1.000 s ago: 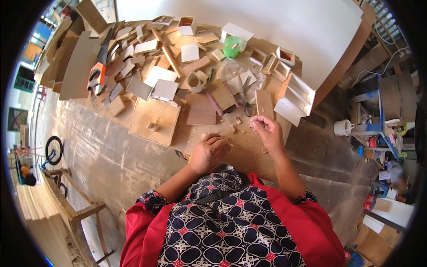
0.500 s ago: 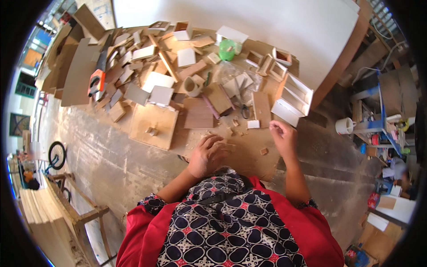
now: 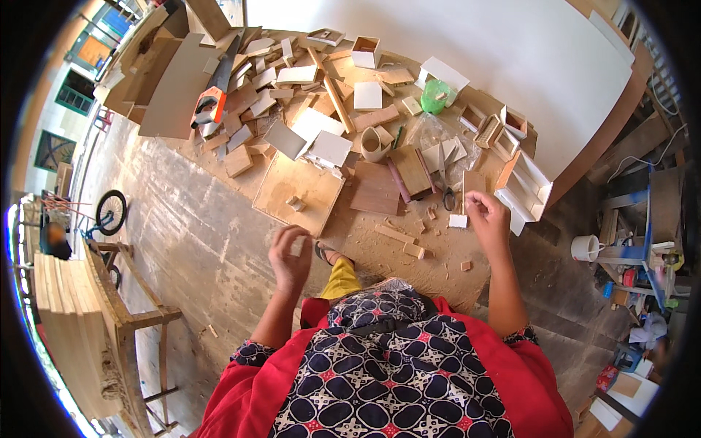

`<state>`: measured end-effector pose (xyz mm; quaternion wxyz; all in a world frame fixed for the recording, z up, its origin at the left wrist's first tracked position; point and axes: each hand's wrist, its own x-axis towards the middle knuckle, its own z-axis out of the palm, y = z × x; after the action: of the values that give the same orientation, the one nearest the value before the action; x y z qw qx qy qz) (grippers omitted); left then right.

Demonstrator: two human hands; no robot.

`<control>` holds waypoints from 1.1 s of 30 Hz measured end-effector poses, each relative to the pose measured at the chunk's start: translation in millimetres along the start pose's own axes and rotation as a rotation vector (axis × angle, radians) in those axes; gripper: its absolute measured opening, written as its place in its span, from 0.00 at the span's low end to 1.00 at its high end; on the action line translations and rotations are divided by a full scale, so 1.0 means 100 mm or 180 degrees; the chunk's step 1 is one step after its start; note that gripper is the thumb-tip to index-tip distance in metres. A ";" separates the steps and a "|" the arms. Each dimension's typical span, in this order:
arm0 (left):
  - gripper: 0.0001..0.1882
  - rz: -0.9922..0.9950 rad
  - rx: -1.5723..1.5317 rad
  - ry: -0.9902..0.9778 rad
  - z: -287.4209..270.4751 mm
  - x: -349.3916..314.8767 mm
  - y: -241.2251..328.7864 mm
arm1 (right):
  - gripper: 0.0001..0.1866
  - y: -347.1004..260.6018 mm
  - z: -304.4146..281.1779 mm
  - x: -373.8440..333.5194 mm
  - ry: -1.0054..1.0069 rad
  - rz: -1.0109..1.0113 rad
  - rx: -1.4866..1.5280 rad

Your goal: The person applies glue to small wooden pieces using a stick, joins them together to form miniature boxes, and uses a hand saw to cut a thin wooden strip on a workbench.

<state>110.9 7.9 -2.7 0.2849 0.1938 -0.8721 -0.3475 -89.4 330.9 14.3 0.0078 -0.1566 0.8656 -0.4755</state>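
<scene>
My left hand (image 3: 290, 257) is raised beside the near edge of the work table, its fingers loosely curved and apart, with nothing seen in them. Closest to it is a square plywood board (image 3: 299, 182) bearing a small wood block (image 3: 295, 204). My right hand (image 3: 489, 220) hovers at the right, fingertips bent in toward the thumb; anything between them is too small to make out. Just beyond its fingers are a narrow wood board (image 3: 474, 182) and a small white piece (image 3: 458, 220). Two short wood strips, one of them a stick (image 3: 395, 233), lie between my hands.
Scissors (image 3: 444, 175), a brown cup-like roll (image 3: 375, 144), a green round container (image 3: 436, 96) and a white-and-wood box (image 3: 524, 188) lie among offcuts. An orange-handled saw (image 3: 209, 106) rests at the far left. A white panel (image 3: 438, 36) stands behind; a wooden stand (image 3: 124, 321) is at left.
My left hand has lifted away leftward from the table's near edge, uncovering the wood strips. My right hand has shifted slightly left relative to the white box. The view has turned, moving the scene rightward.
</scene>
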 end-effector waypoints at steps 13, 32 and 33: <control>0.13 -0.0631 -0.0498 0.0355 -0.03 0.50 -0.33 | 0.14 -0.15 0.44 1.21 0.0456 -0.0502 -0.0067; 0.08 -0.0746 -0.0585 -0.0168 -0.07 0.59 -0.37 | 0.13 -0.12 0.64 2.16 0.0414 -0.0605 -0.1208; 0.07 -0.0719 -0.0631 -0.0131 -0.07 0.59 -0.36 | 0.12 -0.13 0.64 2.16 0.0431 -0.0609 -0.1179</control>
<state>75.7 -51.7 -2.6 0.2439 0.2545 -0.8118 -0.4655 -280.9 211.3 19.2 -0.1245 -0.2045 0.9179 -0.3164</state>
